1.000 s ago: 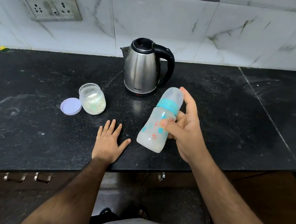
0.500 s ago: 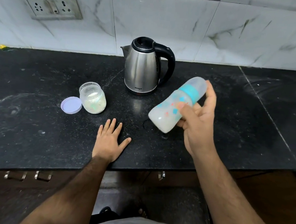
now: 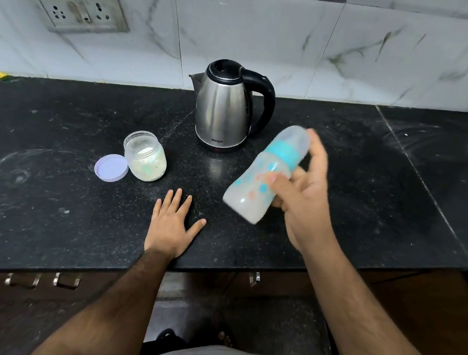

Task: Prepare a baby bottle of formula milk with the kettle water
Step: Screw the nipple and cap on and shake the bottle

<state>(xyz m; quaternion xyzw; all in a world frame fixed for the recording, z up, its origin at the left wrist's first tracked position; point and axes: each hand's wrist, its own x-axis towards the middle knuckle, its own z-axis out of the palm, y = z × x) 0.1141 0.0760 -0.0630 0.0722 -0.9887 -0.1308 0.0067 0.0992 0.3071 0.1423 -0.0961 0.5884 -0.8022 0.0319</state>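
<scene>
- The right hand (image 3: 304, 195) grips the baby bottle (image 3: 267, 175) round its middle, fingers curled over the printed body, held in the air above the bench (image 3: 53, 203) near its front edge.
- The bottle tilts, capped top up and away toward the back, base down toward the front; it looks cloudy white inside and blurs slightly, so I judge the step in hand to be shaking the mix.
- To do it well: keep the teal collar (image 3: 285, 152) tight, one finger braced along the cap, and shake until no clumps show.
- The left hand (image 3: 172, 223) lies flat and open on the bench at the front edge, holding nothing.
- Farther out, the open formula jar (image 3: 146, 156) and its lilac lid (image 3: 111, 166) sit touching, left of middle.
- The kettle (image 3: 225, 107) stands upright toward the back edge.
</scene>
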